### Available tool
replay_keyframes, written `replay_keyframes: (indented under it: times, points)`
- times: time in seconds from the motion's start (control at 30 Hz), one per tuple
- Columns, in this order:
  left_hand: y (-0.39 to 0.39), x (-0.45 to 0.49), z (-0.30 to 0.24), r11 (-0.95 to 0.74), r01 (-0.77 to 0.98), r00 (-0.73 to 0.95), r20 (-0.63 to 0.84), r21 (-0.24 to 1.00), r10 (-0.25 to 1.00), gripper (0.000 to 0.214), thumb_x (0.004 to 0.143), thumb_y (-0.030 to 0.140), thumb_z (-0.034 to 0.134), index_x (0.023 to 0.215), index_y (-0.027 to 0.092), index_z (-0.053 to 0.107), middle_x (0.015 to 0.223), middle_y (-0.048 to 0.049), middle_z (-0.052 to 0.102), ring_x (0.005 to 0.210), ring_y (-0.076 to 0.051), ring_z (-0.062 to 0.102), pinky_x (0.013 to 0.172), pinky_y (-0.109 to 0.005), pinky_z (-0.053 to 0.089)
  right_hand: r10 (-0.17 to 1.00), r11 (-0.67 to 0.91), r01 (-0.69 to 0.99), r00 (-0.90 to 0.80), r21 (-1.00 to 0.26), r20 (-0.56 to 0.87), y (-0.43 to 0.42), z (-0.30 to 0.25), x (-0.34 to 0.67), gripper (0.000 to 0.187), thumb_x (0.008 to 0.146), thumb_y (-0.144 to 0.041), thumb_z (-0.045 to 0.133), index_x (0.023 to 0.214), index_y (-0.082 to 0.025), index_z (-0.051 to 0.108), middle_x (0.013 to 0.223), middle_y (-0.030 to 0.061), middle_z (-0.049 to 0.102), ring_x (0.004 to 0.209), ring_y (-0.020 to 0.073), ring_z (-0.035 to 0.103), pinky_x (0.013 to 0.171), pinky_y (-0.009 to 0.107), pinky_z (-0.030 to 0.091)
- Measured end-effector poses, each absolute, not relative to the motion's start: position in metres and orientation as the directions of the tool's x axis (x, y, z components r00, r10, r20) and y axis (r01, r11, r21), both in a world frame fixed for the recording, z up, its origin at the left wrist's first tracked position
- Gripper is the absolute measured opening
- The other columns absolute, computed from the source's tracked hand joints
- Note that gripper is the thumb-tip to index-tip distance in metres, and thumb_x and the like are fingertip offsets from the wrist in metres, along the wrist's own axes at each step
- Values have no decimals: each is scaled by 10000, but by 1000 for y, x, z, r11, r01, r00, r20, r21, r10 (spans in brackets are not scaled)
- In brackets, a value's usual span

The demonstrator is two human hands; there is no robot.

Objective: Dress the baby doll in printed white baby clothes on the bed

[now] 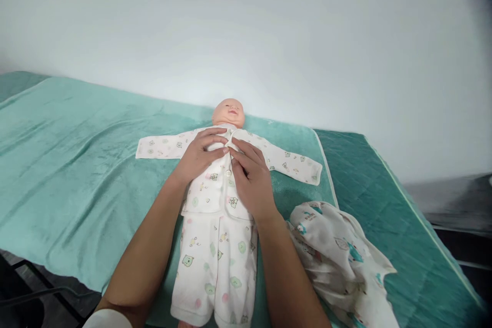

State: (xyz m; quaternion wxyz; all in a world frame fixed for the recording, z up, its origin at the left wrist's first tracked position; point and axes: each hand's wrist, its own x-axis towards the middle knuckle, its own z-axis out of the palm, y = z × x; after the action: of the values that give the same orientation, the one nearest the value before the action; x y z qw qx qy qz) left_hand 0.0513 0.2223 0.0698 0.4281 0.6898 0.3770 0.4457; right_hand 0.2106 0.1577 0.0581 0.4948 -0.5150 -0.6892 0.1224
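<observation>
A baby doll [229, 113] lies on its back, wearing a white long-sleeved baby shirt [205, 199] with small printed figures and matching trousers [200, 277]. Both sleeves stretch out sideways. At the upper chest, my left hand [199, 158] pinches one edge of the shirt's front opening between thumb and fingers. My right hand [255, 182] grips the facing edge, its fingertips almost meeting those of the left. Just below the fingers, a round button [228, 173] shows on the front. Whether the top of the shirt is fastened cannot be seen under my fingers.
A crumpled white printed cloth [342, 251] lies to the right of the doll. Under everything is a light green blanket [77, 164] over a darker green quilted cover [384, 205]. Behind the bed stands a white wall [246, 25]. Dark metal legs show at lower left.
</observation>
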Motion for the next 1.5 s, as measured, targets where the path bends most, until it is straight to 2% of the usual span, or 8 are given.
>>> replay_keyframes:
  times: [0.23,0.47,0.7,0.83,1.07,1.23,1.33,1.5]
  points:
    - [224,52,69,-354,114,323,302,928,897,117,833,312,721,934,258,747,1386,-39,606,1371,-263,477,1189,-437,325,875,392,502,54,-771,481,158,61,211,314,968,-215,494,1147,-329,725,1384,-5,618,1359,218,475,1161,501,393]
    - [222,53,71,-360,122,320,307,925,896,75,840,312,717,884,259,746,1365,-34,614,1361,-268,484,1183,-452,330,841,404,468,149,-786,521,157,59,207,219,940,-207,521,1052,-269,698,1312,34,652,1281,210,545,1123,466,418]
    - [217,49,77,-505,172,447,390,846,805,218,930,346,610,1075,329,773,1369,-35,612,1358,-234,489,1164,-425,391,875,345,328,227,-879,428,159,56,209,112,928,-273,550,995,-262,640,1315,47,638,1227,217,579,1012,409,490]
    - [215,47,79,-551,203,491,403,809,772,236,939,353,596,1094,340,774,1377,-37,613,1356,-239,491,1163,-442,394,880,355,240,241,-903,410,161,56,214,115,951,-313,535,910,-239,613,1276,59,652,1174,216,603,1003,405,484]
    - [214,38,84,-471,175,507,331,864,796,188,899,383,646,930,278,799,1382,-52,614,1369,-275,481,1102,-442,447,935,322,349,30,-880,354,157,65,228,172,936,-342,591,813,-236,645,1406,44,576,1246,235,561,1029,423,454]
    - [210,29,93,-445,197,651,223,873,726,128,859,359,691,864,278,790,1508,-10,511,1486,-303,319,1035,-433,507,938,346,398,-142,-850,316,153,70,238,148,929,-350,608,851,-262,698,1522,14,470,1379,263,457,1032,444,468]
    - [209,26,96,-462,217,686,203,860,699,94,841,341,709,853,285,783,1540,18,472,1514,-299,264,1094,-449,468,928,371,415,-194,-831,317,152,71,241,119,921,-352,627,873,-271,700,1552,5,435,1444,269,385,1109,476,422]
    - [209,28,97,-517,253,695,218,818,686,54,812,317,743,825,274,774,1532,19,480,1502,-297,292,1181,-482,368,932,357,429,-218,-829,288,151,72,242,93,891,-359,675,866,-272,695,1578,-4,389,1488,263,325,1188,502,344]
